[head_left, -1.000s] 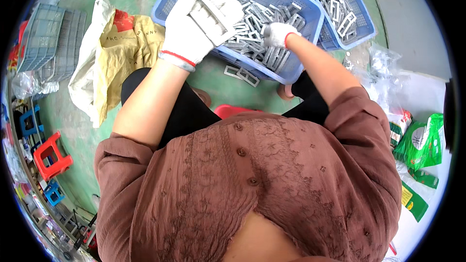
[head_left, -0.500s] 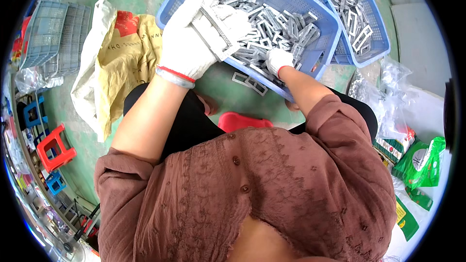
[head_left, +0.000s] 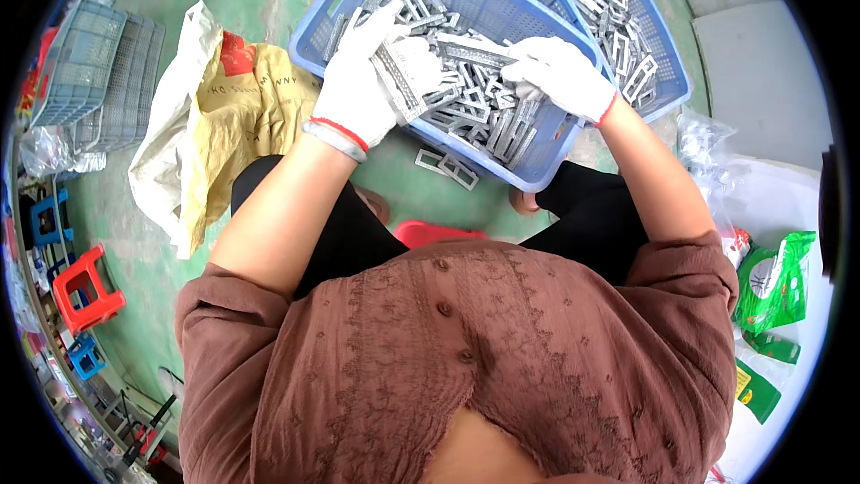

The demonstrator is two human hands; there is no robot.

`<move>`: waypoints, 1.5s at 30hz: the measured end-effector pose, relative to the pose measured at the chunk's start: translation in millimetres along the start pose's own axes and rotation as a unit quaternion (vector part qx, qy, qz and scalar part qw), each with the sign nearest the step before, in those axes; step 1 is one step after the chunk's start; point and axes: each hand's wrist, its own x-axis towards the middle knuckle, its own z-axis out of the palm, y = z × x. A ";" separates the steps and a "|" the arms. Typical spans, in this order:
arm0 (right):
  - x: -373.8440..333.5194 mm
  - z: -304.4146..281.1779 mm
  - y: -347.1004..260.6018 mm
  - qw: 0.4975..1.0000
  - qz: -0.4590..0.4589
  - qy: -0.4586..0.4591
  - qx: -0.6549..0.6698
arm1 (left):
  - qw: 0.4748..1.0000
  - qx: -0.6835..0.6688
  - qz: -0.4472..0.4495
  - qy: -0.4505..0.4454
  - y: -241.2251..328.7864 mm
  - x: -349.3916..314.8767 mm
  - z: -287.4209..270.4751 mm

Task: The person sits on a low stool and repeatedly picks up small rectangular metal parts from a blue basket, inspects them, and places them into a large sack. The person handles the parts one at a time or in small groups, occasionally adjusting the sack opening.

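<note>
Both my hands wear white knitted gloves with red cuffs. My left hand (head_left: pixel 351 81), over the left part of a blue plastic basket (head_left: pixel 515 177), is closed around a grey metal frame (head_left: pixel 399 85); whether it holds more than one is hard to see. Over the basket's right part, my right hand (head_left: pixel 563 78) grips one end of another long metal frame (head_left: pixel 473 49), which points left toward my left hand. Under both hands lies a heap of similar slotted metal frames (head_left: pixel 475 108) inside the basket.
Behind it on the right, a second blue basket (head_left: pixel 674 100) also holds metal frames. One loose frame (head_left: pixel 446 168) lies on the green floor before my feet, near a red seat (head_left: pixel 434 233). Leftward are a yellow-white sack (head_left: pixel 255 94), a grey crate (head_left: pixel 81 63) and a red stool (head_left: pixel 88 291).
My right hand has come up out of the heap with a metal frame. The left hand still holds its frame, slightly lower. The view has shifted a little.
</note>
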 end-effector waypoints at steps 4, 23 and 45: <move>-36.4 5.3 -54.9 0.993 0.004 0.043 0.108 | 0.998 0.029 -0.011 0.056 -5.0 -10.8 16.5; -54.3 30.8 -45.8 0.938 -0.266 0.188 -0.113 | 0.996 0.055 0.037 -0.059 -20.4 -14.9 25.4; -42.3 51.0 -57.1 0.859 -0.002 -0.079 0.506 | 0.997 -0.038 0.028 -0.058 -18.7 -16.2 26.9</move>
